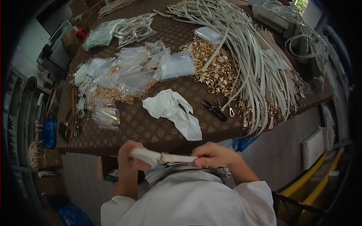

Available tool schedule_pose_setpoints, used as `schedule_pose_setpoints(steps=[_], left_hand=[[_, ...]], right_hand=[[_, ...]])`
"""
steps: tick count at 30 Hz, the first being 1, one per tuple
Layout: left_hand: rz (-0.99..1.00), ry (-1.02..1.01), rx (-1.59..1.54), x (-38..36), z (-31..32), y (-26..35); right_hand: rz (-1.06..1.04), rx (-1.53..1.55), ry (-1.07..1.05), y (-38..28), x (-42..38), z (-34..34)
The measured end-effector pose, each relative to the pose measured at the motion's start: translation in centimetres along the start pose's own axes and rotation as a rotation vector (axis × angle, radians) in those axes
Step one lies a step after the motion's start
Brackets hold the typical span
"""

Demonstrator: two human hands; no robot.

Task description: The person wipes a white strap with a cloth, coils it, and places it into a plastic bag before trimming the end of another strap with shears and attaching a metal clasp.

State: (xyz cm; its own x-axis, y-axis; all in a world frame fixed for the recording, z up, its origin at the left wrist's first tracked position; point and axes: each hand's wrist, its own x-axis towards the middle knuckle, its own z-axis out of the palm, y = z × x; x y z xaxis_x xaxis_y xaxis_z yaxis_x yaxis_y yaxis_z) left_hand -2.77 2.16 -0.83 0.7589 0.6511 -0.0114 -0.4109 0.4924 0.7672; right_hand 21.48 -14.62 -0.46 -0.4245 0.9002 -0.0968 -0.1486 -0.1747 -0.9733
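Note:
A white strap with a gold-coloured metal fitting is stretched between my hands, just in front of the table edge. My left hand, smeared by motion, is closed around its wider, looped end. At the other end, my right hand pinches the strap between thumb and fingers. Below it, more pale straps lie across my lap, partly hidden. A crumpled white cloth rests on the table beyond my hands. To its right lies a dark tool, whose exact kind I cannot make out.
On the brown patterned tablecloth are clear plastic bags, a heap of gold clasps and a big bundle of pale straps. Brown straps lie at the left corner. Yellow rails stand at right, shelves at left.

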Motion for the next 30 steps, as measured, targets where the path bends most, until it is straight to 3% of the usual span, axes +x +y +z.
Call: schedule_pose_setpoints(steps=[2, 3, 4, 6, 7, 11, 13, 14, 16, 17, 18, 19, 20, 21, 23, 30], left_hand=[[-0.317, -0.292, -0.879, 2.4, 1.5, 2.9], [-0.226, -0.342, -0.912, 3.2, 1.9, 3.4], [-0.129, -0.386, -0.939, 3.6, 2.3, 3.6], [0.131, -0.186, -0.94, 3.9, 3.0, 3.8], [0.207, -0.198, -0.921, 4.1, 2.6, 3.6], [0.416, 0.06, -0.529, 4.0, 3.1, 1.5], [0.603, 0.161, 0.222, 3.8, 3.6, 0.0], [0.56, 0.19, 0.577, 3.2, 3.0, -1.1], [0.534, -0.039, 1.315, 2.1, 3.1, -2.1], [0.556, -0.271, 1.501, 2.2, 3.1, -2.1], [0.533, -0.272, 1.489, 1.8, 3.3, -2.2], [0.471, -0.413, 1.556, 1.5, 3.5, -2.2], [0.414, -0.558, 1.616, 1.3, 3.6, -2.3], [0.4, -0.573, 1.647, 0.9, 3.6, -2.4], [0.376, -0.56, 1.659, -0.1, 2.3, -2.3], [0.487, -0.445, 1.711, -1.1, 1.9, -1.3]], right_hand=[[-0.071, 0.08, 0.346, 0.6, -0.3, 0.4], [-0.053, 0.153, 0.462, 1.0, -0.2, 0.7], [-0.044, 0.163, 0.44, 1.3, 0.3, 0.8], [-0.25, -0.576, 0.848, 2.0, 1.6, 1.3], [-0.221, -0.677, 0.897, 2.2, 2.0, 1.7], [-0.113, -0.459, 0.725, 2.9, 3.0, 3.4], [0.031, -0.281, 0.382, 2.0, 3.0, 3.7], [0.043, -0.26, 0.378, 1.8, 3.0, 3.7], [-0.022, -0.142, 0.163, 1.3, 2.7, 3.5], [-0.003, -0.121, 0.165, 0.7, 2.3, 3.3], [0.01, 0.041, 0.144, -0.1, 1.9, 2.9], [0.022, 0.2, 0.125, -0.4, 1.5, 2.6], [0.063, 0.282, 0.131, -0.3, 1.1, 2.2], [0.076, 0.291, 0.139, -0.1, 0.7, 2.1], [0.028, 0.089, 0.243, 0.3, 0.1, 2.1], [-0.009, 0.15, 0.173, 0.3, -0.2, 2.2]])
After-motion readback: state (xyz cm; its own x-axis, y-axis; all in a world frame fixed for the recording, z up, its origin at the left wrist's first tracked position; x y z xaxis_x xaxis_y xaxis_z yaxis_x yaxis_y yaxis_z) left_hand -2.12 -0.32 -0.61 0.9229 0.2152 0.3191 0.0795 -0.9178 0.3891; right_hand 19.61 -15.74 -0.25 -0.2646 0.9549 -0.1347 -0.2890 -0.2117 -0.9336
